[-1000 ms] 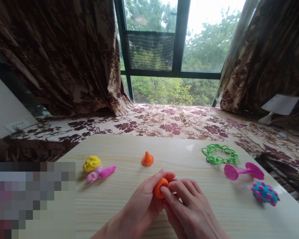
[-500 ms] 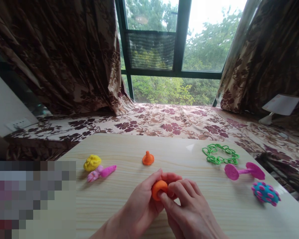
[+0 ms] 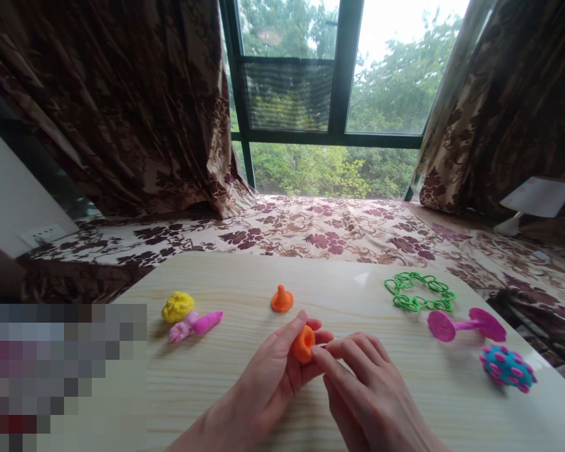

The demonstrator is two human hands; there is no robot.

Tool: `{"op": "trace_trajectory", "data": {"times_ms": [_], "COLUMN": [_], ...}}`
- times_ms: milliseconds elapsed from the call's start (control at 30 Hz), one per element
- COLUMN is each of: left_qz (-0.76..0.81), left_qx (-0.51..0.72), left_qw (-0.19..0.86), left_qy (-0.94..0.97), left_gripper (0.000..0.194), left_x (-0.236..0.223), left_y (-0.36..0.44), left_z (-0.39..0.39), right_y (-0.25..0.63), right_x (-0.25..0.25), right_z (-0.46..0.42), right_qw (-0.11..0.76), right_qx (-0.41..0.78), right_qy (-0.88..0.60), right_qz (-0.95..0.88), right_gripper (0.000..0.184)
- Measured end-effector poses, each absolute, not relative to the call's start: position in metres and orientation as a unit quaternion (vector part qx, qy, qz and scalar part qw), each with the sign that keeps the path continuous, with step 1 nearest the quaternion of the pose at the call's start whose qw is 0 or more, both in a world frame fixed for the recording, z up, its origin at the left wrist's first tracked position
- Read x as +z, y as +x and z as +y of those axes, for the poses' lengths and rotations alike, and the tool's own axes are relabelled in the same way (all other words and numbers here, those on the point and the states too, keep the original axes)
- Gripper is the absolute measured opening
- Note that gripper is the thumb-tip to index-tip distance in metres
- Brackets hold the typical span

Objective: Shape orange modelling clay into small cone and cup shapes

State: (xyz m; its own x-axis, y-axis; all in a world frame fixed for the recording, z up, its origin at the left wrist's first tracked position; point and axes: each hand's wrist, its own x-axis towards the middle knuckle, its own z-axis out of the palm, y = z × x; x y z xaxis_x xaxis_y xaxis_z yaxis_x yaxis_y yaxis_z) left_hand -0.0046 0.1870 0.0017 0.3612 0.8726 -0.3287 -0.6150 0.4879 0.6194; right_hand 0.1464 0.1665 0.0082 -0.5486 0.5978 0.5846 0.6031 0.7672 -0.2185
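A lump of orange modelling clay [image 3: 302, 346] with a round hollow in its face rests in my left hand [image 3: 277, 362], whose thumb and fingers close around it. From the right, my right hand [image 3: 365, 380] pinches the clay's rim between thumb and forefinger, its other fingers curled. Beyond both hands, a small orange clay piece [image 3: 282, 299] with a wide base and a narrow upright knob stands on the table.
On the pale wooden table [image 3: 226, 389], a yellow clay lump [image 3: 177, 307] and a pink clay piece [image 3: 195, 326] lie left. To the right are a green ring chain [image 3: 419, 292], a magenta dumbbell shape [image 3: 466, 324] and a blue, pink-dotted clay shape [image 3: 508, 368].
My right thumb has come out of the hollow and moved to the clay's right rim. The orange clay has been tilted and raised slightly in my left hand.
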Motion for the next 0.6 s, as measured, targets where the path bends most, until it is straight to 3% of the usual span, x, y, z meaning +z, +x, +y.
{"op": "trace_trajectory", "data": {"times_ms": [267,600], "left_qz": [0.293,0.310], "left_qx": [0.429,0.453], "left_qw": [0.829,0.802], "left_qy": [0.208,0.236], "left_gripper": [0.023,0.027], "left_x": [0.0002,0.0033], "left_y": [-0.0015,-0.0023], "left_z": [0.1842,0.1823], "right_y": [0.1421,0.1400], "right_x": [0.0058,0.0028], "right_z": [0.1655,0.1667], "right_qw": [0.310,0.301], "right_qx": [-0.001,-0.020], "right_qy": [-0.356,-0.363], "right_qz": [-0.882,-0.882], "right_gripper": [0.020,0.025]}}
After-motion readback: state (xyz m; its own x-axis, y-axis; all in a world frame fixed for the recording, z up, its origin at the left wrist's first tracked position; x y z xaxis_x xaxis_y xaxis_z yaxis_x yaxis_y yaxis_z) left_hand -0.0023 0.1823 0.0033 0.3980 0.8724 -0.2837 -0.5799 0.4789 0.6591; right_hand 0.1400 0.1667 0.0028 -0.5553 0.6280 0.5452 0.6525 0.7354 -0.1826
